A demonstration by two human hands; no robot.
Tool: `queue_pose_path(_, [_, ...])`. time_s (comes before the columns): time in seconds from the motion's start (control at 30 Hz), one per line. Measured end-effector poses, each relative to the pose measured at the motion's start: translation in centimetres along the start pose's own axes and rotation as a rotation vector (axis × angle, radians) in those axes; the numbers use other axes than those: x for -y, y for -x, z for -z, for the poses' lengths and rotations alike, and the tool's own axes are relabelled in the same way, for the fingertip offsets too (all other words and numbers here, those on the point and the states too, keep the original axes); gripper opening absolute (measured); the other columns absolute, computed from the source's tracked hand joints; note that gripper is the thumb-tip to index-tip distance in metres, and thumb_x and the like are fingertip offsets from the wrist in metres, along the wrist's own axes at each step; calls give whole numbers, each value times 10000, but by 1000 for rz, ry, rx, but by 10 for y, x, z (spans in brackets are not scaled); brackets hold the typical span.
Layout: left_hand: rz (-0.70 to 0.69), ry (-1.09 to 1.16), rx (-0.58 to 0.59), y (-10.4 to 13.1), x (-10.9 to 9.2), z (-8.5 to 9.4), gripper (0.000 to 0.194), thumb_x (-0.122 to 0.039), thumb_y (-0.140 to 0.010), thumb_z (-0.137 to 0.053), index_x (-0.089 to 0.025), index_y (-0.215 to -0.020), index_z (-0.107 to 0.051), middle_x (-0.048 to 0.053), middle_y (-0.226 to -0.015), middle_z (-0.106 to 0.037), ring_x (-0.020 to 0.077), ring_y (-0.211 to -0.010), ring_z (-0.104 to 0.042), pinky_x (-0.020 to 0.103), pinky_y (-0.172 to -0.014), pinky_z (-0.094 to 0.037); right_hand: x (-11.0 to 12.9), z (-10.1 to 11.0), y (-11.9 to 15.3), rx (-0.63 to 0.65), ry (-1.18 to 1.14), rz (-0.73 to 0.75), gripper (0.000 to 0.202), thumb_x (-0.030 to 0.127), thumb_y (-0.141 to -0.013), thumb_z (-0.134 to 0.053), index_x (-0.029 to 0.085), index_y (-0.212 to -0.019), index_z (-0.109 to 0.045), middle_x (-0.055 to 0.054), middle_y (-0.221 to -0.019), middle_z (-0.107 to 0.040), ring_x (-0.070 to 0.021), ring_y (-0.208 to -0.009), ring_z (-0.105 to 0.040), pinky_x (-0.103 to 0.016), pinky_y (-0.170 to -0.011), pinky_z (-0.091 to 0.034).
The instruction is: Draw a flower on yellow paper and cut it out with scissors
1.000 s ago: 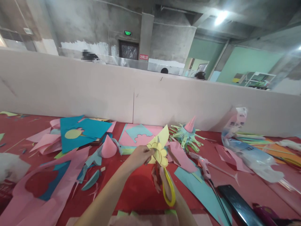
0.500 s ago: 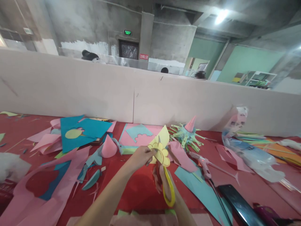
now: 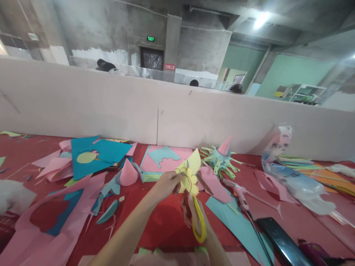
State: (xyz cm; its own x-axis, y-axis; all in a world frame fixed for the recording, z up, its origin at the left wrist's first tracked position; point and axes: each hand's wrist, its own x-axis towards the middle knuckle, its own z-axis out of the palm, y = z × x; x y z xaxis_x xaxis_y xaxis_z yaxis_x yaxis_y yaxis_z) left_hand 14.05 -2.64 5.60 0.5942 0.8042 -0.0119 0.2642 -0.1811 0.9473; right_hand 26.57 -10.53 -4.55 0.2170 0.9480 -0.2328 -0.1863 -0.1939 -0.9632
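My left hand (image 3: 169, 183) pinches the left side of a yellow paper flower (image 3: 189, 181) with scalloped petals and drawn pencil lines. A pointed flap of the same yellow sheet (image 3: 195, 159) stands up behind it. In my right hand (image 3: 191, 214) are scissors with yellow handles (image 3: 201, 225), their blades mostly hidden by the paper. Both hands are above the red table, close together. Just beyond them lie pink sheets with a scalloped cutout and a light blue piece (image 3: 166, 155).
A pink-tipped green paper figure (image 3: 220, 157) stands behind. To the right are a hot glue gun (image 3: 241, 194), a phone (image 3: 283, 236) and a plastic bag (image 3: 299, 184). A pink cone (image 3: 128, 173) and paper scraps lie left. A white partition (image 3: 111, 107) borders the table.
The yellow flower has turned slightly in my left hand, and its petals sit a little differently against the scissors. The rest of the table looks the same.
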Motion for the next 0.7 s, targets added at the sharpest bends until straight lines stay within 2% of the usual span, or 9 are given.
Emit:
queue_pose_path(0.17, [3, 37, -18, -2, 3, 4, 391, -402, -824, -372, -187, -498, -398, -33, -411, -439, 95, -406, -422, 231, -488, -334, 1, -1, 2, -7, -42, -16, 568, 752, -640, -509, 185, -668, -526, 19, -469, -412, -72, -333, -358, -189, -320, -279])
queue_pose_path(0.37, [-15, 54, -45, -3, 5, 9, 377, -398, -818, -377, -187, -506, -396, -35, -414, -450, 91, -403, -435, 218, -469, -333, 5, -7, 11, -48, -74, -32, 554, 709, -579, -625, 183, -730, -539, 35, -511, -446, -53, -371, -383, -154, -331, -276])
queue_pose_path(0.53, [-15, 57, -58, -5, 9, 11, 361, -430, -813, -387, -194, -540, -399, -29, -421, -485, 104, -406, -453, 222, -463, -329, 10, -9, 14, -66, -83, -52, 557, 707, -584, -626, 180, -741, -538, 32, -539, -474, -45, -396, -418, -134, -346, -294])
queue_pose_path(0.7, [-32, 1, -96, -8, 13, 18, 309, -417, -801, -390, -189, -596, -429, -28, -491, -493, 118, -455, -464, 229, -474, -323, 14, -10, 17, -47, -73, -64, 553, 710, -599, -610, 174, -715, -541, 41, -497, -441, -35, -351, -368, -136, -319, -257])
